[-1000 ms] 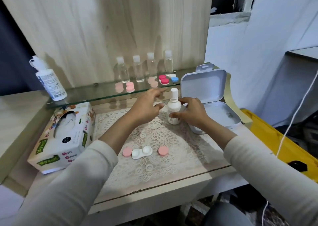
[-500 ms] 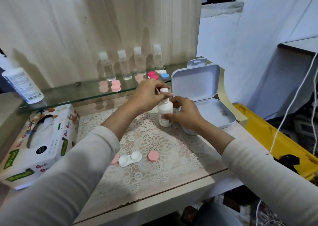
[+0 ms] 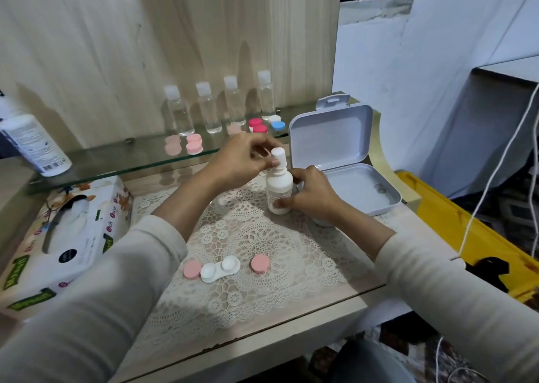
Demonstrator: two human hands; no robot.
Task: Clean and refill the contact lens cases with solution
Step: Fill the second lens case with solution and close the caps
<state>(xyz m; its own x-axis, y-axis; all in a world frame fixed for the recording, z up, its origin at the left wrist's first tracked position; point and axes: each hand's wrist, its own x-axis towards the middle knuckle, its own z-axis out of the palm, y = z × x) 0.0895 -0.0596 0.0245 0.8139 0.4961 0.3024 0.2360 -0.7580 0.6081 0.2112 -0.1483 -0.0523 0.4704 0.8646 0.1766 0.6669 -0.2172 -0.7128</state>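
Lens case, white and open, lies on the lace mat near the table's front edge, between two pink caps: one touching its left end, the other just beside its right. Farther back on the mat a white bottle stands upright. The right hand grips its body, fingers wrapped round the far side and the thumb on the label. The left hand has its fingers curled at the bottle's neck, pinching just under the white top. Behind the right hand sits an open white box, lid up. A tissue box is at the left. On the glass shelf stand four clear bottles, more cases and a large bottle.
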